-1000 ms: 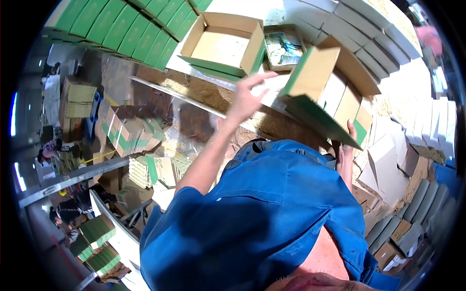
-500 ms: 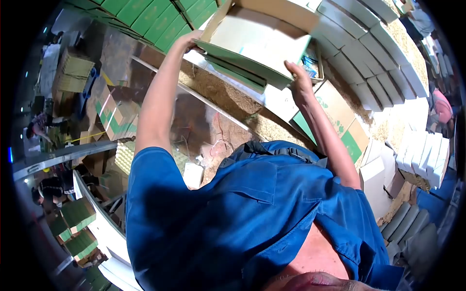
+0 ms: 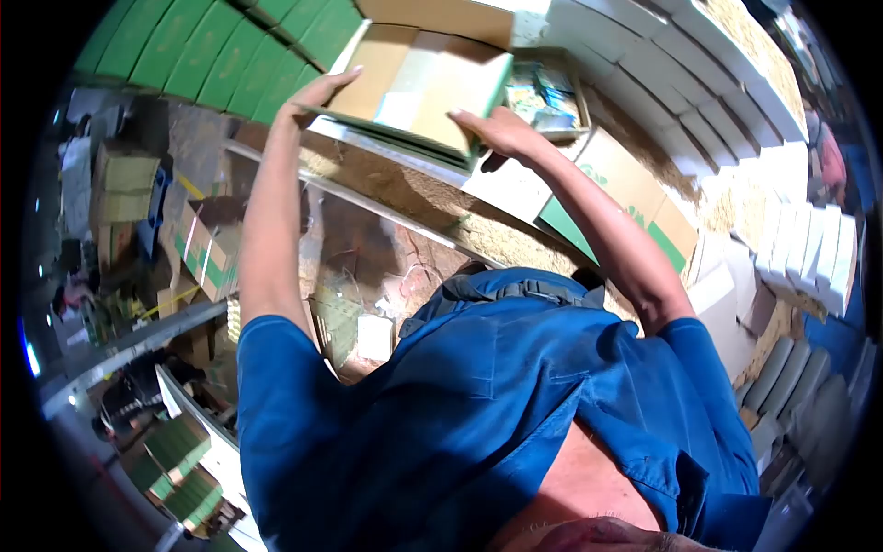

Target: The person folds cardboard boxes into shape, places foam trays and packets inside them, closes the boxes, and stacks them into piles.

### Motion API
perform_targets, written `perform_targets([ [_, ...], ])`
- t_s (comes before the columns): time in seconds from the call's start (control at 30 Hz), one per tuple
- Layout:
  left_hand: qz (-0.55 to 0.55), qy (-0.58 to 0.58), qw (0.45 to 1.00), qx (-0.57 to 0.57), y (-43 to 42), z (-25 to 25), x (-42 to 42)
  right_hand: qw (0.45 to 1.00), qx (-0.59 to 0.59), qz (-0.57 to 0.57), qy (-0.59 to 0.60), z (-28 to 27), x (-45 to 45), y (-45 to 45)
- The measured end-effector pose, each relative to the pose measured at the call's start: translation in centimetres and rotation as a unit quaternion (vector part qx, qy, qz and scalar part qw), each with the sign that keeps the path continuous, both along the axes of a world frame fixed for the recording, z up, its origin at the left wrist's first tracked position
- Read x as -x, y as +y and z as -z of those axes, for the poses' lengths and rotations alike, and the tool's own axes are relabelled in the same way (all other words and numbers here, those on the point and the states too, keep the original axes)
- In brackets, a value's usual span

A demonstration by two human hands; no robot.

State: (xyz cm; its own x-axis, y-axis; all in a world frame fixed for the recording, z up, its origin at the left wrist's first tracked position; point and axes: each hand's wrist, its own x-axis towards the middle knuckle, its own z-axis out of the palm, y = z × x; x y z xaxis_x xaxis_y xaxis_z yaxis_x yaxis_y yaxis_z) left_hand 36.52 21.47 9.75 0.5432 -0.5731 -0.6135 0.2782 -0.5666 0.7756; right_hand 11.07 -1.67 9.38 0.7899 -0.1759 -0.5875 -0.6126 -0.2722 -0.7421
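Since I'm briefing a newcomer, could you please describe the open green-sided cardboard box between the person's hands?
Find the wall of stacked green boxes, upper left. Just right of it, between left hand and right hand, is the open green-sided box. It is larger than the brown carton of packets beside it.

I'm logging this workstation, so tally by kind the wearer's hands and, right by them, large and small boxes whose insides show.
Left hand and right hand: 2
Large open box: 1
Small box with packets: 1
Total: 4
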Motion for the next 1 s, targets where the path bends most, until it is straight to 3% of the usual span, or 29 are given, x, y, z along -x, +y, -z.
perform_targets([
  [0.03, -0.025, 0.038, 0.999, -0.001, 0.0, -0.6, 0.6, 1.000, -0.027, 0.000, 0.011, -1.1, 0.2, 0.7],
  [0.1, -0.066, 0.125, 0.989, 0.032, 0.6, 0.6, -0.3, 0.997, 0.071, -0.038, -0.014, -1.2, 0.4, 2.1],
  [0.17, -0.050, 0.121, 0.991, 0.036, -0.1, -0.2, -0.2, 0.993, 0.089, -0.080, -0.016, -1.5, 0.7, 1.8],
  [0.23, -0.010, 0.106, 0.994, 0.027, -0.2, 0.2, -1.5, 0.999, 0.008, -0.031, -0.022, -0.5, 0.9, 1.0],
  [0.33, -0.049, 0.108, 0.992, 0.033, -0.2, -0.8, -0.1, 0.995, -0.086, 0.012, -0.037, 1.1, 3.1, -0.5],
  [0.43, -0.068, 0.084, 0.992, 0.067, 0.2, -0.5, -0.4, 0.980, -0.159, 0.074, -0.093, 3.5, 10.5, -3.4],
  [0.47, -0.106, 0.048, 0.990, 0.076, 1.4, 0.9, -2.4, 0.961, -0.218, 0.126, -0.117, 7.1, 13.9, -5.4],
  [0.53, -0.139, 0.013, 0.987, 0.084, 2.9, 3.4, -2.4, 0.942, -0.091, 0.319, -0.054, 9.5, 22.6, -8.4],
  [0.57, -0.256, 0.006, 0.959, 0.120, 3.6, 3.8, -0.8, 0.927, 0.154, 0.331, -0.088, 14.4, 28.0, -10.4],
  [0.6, -0.327, -0.016, 0.932, 0.156, 4.8, 5.2, -0.1, 0.878, 0.239, 0.415, 0.011, 12.1, 32.3, -10.7],
  [0.63, -0.384, -0.038, 0.902, 0.195, 6.1, 7.0, 1.1, 0.848, 0.247, 0.467, 0.033, 10.1, 36.3, -10.7],
  [0.67, -0.422, -0.050, 0.877, 0.226, 7.5, 9.2, 2.8, 0.801, 0.410, 0.423, 0.106, 13.3, 40.9, -11.5],
  [0.7, -0.437, -0.054, 0.865, 0.241, 8.6, 12.0, 5.2, 0.810, 0.363, 0.432, 0.160, 14.9, 44.7, -12.4],
  [0.73, -0.423, -0.047, 0.875, 0.228, 9.0, 15.3, 9.2, 0.820, 0.332, 0.435, 0.167, 12.9, 46.4, -11.9],
  [0.77, -0.361, -0.052, 0.920, 0.142, 9.1, 20.6, 13.3, 0.814, 0.316, 0.461, 0.158, 13.1, 47.8, -11.4],
  [0.8, -0.252, -0.153, 0.955, 0.015, 5.0, 17.7, 22.8, 0.814, 0.313, 0.471, 0.132, 14.5, 48.9, -11.0],
  [0.83, -0.126, -0.062, 0.989, -0.050, 0.8, 17.0, 27.4, 0.813, 0.311, 0.480, 0.104, 15.9, 49.6, -10.9],
  [0.87, 0.005, -0.135, 0.991, -0.018, -1.6, 17.1, 31.3, 0.812, 0.309, 0.484, 0.103, 15.7, 49.4, -10.8],
  [0.9, 0.015, -0.165, 0.985, 0.037, -5.3, 16.9, 34.2, 0.807, 0.320, 0.487, 0.099, 14.6, 48.4, -10.3],
  [0.93, 0.094, -0.199, 0.975, -0.018, -9.7, 12.9, 36.1, 0.801, 0.332, 0.488, 0.095, 14.0, 47.9, -9.8],
  [0.97, 0.123, -0.357, 0.925, 0.045, -11.7, 17.0, 35.8, 0.794, 0.340, 0.492, 0.110, 15.0, 47.7, -9.9],
  [1.0, 0.182, -0.349, 0.919, 0.031, -14.9, 16.1, 36.0, 0.801, 0.344, 0.474, 0.126, 15.2, 47.5, -9.9],
])
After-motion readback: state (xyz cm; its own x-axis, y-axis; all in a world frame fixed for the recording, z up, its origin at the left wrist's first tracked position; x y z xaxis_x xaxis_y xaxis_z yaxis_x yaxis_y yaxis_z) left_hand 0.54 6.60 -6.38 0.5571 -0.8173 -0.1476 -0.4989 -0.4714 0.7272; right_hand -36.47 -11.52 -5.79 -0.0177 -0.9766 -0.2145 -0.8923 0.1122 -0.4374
